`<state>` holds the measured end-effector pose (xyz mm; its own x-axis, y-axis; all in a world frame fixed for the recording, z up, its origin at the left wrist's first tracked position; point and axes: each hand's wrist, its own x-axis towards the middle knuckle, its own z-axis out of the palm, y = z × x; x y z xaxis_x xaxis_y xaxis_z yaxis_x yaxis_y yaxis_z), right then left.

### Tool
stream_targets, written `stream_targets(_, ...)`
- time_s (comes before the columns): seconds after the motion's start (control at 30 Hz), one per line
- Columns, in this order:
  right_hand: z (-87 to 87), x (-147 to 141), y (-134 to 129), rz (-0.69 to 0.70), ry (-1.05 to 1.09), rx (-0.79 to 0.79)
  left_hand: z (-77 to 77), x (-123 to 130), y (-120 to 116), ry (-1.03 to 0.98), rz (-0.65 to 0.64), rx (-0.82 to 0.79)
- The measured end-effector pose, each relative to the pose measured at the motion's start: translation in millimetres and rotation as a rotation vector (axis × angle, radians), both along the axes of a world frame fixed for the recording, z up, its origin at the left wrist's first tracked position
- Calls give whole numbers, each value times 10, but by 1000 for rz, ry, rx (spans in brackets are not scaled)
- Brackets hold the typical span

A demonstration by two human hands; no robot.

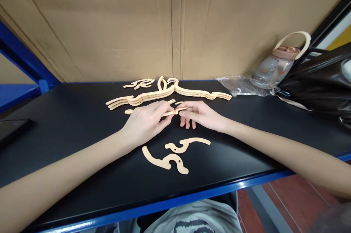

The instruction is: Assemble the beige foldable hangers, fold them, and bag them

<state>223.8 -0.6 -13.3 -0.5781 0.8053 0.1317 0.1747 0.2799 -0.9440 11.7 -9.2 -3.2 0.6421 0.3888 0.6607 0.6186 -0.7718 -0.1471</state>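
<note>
A person's two bare hands meet over a black surface (87, 116), the left hand (148, 117) clamped on a slim pale wooden part (168, 113) and the right hand (204, 116) pinching its right end between thumb and forefinger, the other fingers curled loosely below. Whether the grip spans one piece or two meeting pieces cannot be told. The part is held near the middle of the surface, between the fingertips.

On the near side, two curved wooden pieces lie flat: a hooked one (156, 162) nearest the edge and a second (194, 140) just beyond it. A flat strip (128, 111) shows partly from behind the left hand. Farther back rests a stack of wooden hangers (153, 96), with a small cluster of wooden pieces (144, 83) to its far left.

At far right, a clear bottle (271, 68) with a pinkish-brown lid (286, 53) and a cream carry loop (304, 39) stands tilted in view, orange marks on its side; whether it holds liquid cannot be told. Beside it lies a crumpled clear plastic bag (238, 86). A glossy black bag (323, 75) sits to the right, its contents hidden.
</note>
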Motion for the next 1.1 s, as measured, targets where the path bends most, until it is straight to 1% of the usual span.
stream_targets(0.13, -1, 8, -51, -44, -162, 244, -13, -13, -4, 55, 31, 127)
stream_targets(0.2, 14, 14, -67, -56, -243, 352, -19, -21, -4, 86, 40, 146)
stream_targets(0.37, 47, 12, -106, -129, -349, 531, -20, -30, 0, 97, 42, 98)
stream_targets(0.47, 69, 8, -185, -165, -382, 694, -12, -25, 1, 103, 38, 48)
stream_targets(0.5, 79, 2, -223, -145, -392, 755, -11, -23, 2, 105, 39, 24)
stream_targets(0.57, 98, -18, -307, -44, -416, 882, -12, -20, 4, 107, 57, -41)
stream_targets(0.63, 109, -49, -382, 62, -454, 1010, -16, -18, 8, 110, 85, -141)
stream_targets(0.7, 110, -77, -430, 129, -493, 1090, -17, -16, 10, 115, 118, -263)
stream_targets(0.77, 104, -91, -445, 167, -530, 1096, -10, -9, 10, 120, 150, -371)
stream_targets(0.87, 102, -80, -421, 179, -582, 1040, 14, 12, 7, 129, 201, -450)
stream_targets(1.0, 115, -54, -377, 170, -616, 988, 40, 40, 1, 130, 224, -484)
stream_targets(1.1, 122, -48, -352, 167, -608, 959, 40, 45, -6, 125, 226, -469)
